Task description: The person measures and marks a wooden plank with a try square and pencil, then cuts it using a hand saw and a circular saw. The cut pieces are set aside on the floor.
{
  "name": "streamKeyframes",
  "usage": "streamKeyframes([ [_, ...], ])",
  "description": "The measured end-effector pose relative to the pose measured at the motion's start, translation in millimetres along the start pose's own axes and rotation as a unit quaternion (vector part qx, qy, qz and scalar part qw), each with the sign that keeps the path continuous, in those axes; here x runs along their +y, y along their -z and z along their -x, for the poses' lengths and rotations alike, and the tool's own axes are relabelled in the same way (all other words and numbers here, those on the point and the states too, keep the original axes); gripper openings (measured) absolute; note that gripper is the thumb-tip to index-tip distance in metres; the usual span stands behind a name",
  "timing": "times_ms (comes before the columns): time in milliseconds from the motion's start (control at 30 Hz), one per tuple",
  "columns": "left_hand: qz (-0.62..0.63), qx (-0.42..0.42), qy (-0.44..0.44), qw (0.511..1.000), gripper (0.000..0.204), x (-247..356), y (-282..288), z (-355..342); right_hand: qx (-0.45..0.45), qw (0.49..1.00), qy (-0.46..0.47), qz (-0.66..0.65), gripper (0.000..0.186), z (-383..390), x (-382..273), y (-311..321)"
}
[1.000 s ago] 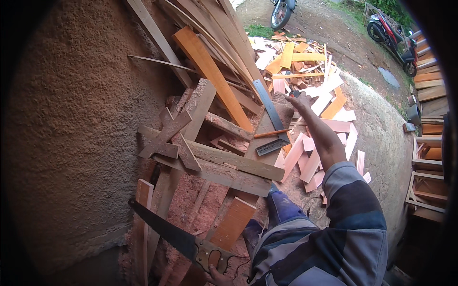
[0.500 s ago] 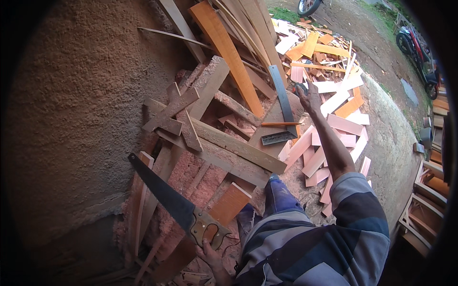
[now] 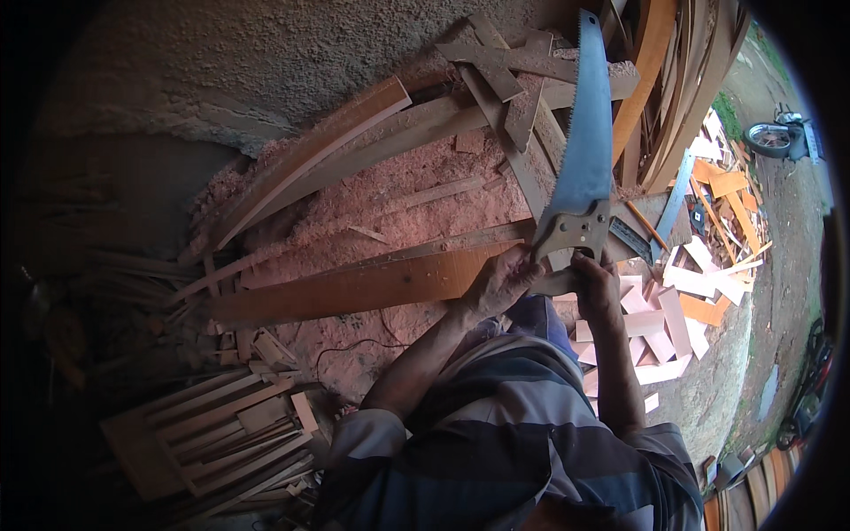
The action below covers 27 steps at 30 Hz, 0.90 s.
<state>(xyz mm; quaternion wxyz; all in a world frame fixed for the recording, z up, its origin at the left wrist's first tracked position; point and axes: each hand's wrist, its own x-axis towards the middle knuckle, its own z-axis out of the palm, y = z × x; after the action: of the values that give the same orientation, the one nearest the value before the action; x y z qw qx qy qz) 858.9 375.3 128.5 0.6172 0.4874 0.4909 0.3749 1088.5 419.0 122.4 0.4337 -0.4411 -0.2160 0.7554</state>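
A handsaw (image 3: 584,133) with a wooden handle points away from me, its blade raised above the wood and its teeth to the left. My right hand (image 3: 598,281) is closed around the handle. At the handle's left side, my left hand (image 3: 503,279) is closed on it too. Beneath the left hand a long brown board (image 3: 372,285) stretches off to the left. To the right of the saw lie a metal square (image 3: 677,199) with a dark stock and an orange pencil (image 3: 646,226).
Crossed planks (image 3: 522,80) lie ahead by a rough wall (image 3: 266,62). Pink sawdust (image 3: 354,212) covers the ground. Pale offcuts (image 3: 655,327) are heaped at right, and a slatted wood stack (image 3: 221,434) stands at lower left. Long boards (image 3: 699,97) lean at the far right.
My right hand has come back from beside the square to the saw handle. The saw has swung from the left to the middle, and the view has turned left.
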Motion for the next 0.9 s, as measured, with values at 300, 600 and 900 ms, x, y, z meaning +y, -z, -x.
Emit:
streamKeyframes([
  [300,-0.564,0.074,0.283,0.772,0.136,-84,258,204,0.127,0.991,-0.006,0.029,0.004,49,39,14],
  [600,-0.662,-0.017,0.167,0.731,0.139,-147,367,248,0.185,0.980,0.032,0.067,0.011,61,88,-63],
  [900,-0.683,-0.069,0.172,0.707,0.134,-103,370,249,0.261,0.950,0.137,0.106,0.020,108,49,-68],
])
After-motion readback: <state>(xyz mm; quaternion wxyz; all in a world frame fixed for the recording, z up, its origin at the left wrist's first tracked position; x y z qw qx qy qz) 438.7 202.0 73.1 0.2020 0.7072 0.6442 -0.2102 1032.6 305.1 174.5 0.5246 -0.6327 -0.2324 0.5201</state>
